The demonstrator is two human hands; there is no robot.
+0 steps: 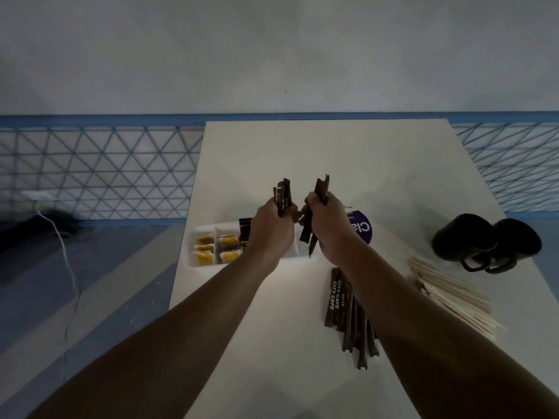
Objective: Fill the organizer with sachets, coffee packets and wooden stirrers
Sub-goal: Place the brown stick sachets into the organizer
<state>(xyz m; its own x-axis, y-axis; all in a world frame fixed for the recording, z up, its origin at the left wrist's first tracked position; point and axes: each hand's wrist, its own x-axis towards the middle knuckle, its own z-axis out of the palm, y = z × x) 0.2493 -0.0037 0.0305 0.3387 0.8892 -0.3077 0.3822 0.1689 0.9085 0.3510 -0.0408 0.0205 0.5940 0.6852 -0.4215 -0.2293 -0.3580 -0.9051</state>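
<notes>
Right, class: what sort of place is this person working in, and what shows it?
Probably a coffee or tea station in a plain room: a white table with dark mugs, wooden stirrers, CITY CAFE coffee packets and an organizer holding yellow sachets.

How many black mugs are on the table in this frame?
2. One mug sits near the right edge of the table, beyond the stirrers; the other mug is just right of it. None appears hidden.

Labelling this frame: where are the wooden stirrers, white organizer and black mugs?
wooden stirrers (453, 297): head view, pile's middle.
white organizer (190, 247): head view, left wall.
black mugs (459, 237): head view, left mug's side.
</notes>
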